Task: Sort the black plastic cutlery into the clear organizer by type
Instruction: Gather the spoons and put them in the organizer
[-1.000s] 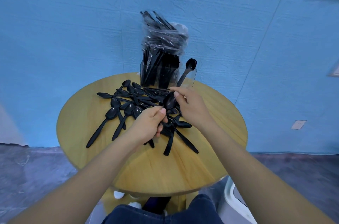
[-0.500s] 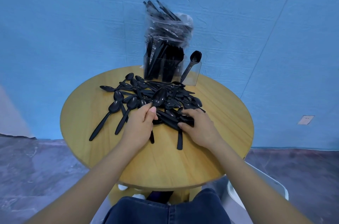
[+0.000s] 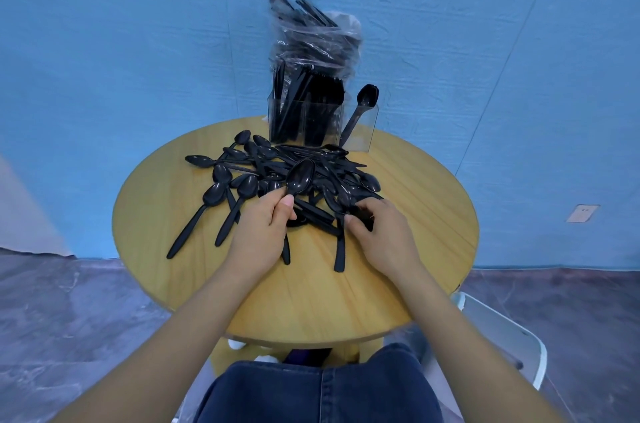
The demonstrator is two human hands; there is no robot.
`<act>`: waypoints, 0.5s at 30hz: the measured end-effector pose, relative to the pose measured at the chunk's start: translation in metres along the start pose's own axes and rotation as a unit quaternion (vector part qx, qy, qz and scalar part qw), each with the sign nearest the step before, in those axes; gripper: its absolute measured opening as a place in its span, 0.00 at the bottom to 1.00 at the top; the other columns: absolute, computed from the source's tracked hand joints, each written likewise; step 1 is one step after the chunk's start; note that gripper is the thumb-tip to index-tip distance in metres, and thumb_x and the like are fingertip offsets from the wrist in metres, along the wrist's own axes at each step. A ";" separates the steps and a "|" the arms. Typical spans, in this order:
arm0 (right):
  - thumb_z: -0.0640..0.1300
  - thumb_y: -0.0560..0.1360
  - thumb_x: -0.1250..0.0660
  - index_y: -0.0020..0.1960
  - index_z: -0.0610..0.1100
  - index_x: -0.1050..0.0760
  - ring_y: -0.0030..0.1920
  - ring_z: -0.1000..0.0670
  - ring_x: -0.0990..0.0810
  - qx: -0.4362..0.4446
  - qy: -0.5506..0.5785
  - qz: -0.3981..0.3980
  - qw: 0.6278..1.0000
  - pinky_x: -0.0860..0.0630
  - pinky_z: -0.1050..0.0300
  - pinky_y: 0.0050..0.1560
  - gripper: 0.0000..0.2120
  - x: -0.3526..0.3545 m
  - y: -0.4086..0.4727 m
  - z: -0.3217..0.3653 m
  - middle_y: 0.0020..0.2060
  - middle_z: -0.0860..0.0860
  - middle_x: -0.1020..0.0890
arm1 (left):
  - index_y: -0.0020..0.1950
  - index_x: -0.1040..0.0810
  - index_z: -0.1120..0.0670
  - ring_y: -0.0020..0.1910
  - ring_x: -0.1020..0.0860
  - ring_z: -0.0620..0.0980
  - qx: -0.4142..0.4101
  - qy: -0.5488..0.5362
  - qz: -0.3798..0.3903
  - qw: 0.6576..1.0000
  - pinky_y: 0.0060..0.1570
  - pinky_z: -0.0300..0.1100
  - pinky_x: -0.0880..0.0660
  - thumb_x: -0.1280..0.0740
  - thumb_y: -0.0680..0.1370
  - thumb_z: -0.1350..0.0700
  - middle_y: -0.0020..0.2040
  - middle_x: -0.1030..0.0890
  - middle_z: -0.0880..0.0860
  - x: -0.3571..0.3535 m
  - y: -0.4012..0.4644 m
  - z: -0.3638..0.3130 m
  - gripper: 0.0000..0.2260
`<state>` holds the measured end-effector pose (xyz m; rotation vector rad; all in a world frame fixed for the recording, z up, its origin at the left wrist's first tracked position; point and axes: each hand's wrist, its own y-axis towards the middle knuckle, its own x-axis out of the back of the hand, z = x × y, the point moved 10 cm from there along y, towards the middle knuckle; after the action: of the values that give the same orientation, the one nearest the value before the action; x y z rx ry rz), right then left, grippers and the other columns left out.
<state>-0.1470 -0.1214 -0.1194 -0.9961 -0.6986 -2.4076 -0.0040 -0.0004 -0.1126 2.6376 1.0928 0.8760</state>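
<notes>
A pile of black plastic spoons [image 3: 277,173] lies spread on the round wooden table [image 3: 415,208]. My left hand [image 3: 263,228] grips the handle of one black spoon [image 3: 300,177], whose bowl stands up above the pile. My right hand [image 3: 381,235] reaches into the near right side of the pile and pinches another black utensil [image 3: 362,215] with thumb and fingers. The clear organizer [image 3: 363,132] stands at the table's far edge. Its left compartments hold upright black cutlery, and its right compartment holds a single spoon [image 3: 360,111].
A clear plastic bag [image 3: 311,38] stuffed with black cutlery sits on top of the organizer's left part. A blue wall rises close behind the table. A white chair [image 3: 502,336] stands at the lower right. My jeans-clad leg [image 3: 311,391] is under the near table edge.
My right hand passed the raised spoon to my left hand, then dropped to the near right side of the pile and took hold of another piece. My left hand stayed put.
</notes>
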 end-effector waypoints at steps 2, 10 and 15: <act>0.48 0.79 0.38 0.55 0.44 0.26 0.43 0.52 0.26 -0.001 0.005 0.000 1.000 0.32 0.57 0.40 0.09 0.000 0.000 0.000 0.45 0.51 0.22 | 0.38 0.28 0.52 0.28 0.32 0.47 0.000 0.001 0.000 1.000 0.33 0.47 0.34 0.46 0.82 0.52 0.28 0.31 0.48 0.000 0.000 0.000 0.15; 0.46 0.80 0.40 0.55 0.43 0.31 0.36 0.55 0.28 0.013 0.095 0.004 0.995 0.32 0.61 0.36 0.07 0.003 0.000 0.006 0.38 0.54 0.26 | 0.37 0.29 0.51 0.28 0.32 0.46 -0.005 -0.004 -0.004 1.000 0.34 0.44 0.34 0.46 0.82 0.53 0.28 0.31 0.46 0.002 -0.001 -0.002 0.15; 0.42 0.79 0.39 0.51 0.39 0.29 0.33 0.53 0.28 -0.043 0.303 0.008 0.952 0.30 0.60 0.36 0.06 0.006 0.000 0.019 0.36 0.48 0.26 | 0.37 0.29 0.51 0.29 0.32 0.46 0.000 -0.018 -0.011 1.000 0.35 0.46 0.33 0.45 0.82 0.53 0.29 0.30 0.46 0.004 -0.001 -0.003 0.14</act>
<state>-0.1411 -0.1111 -0.1033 -0.2435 -0.3589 -2.5411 -0.0040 0.0030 -0.1091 2.6249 1.1113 0.8210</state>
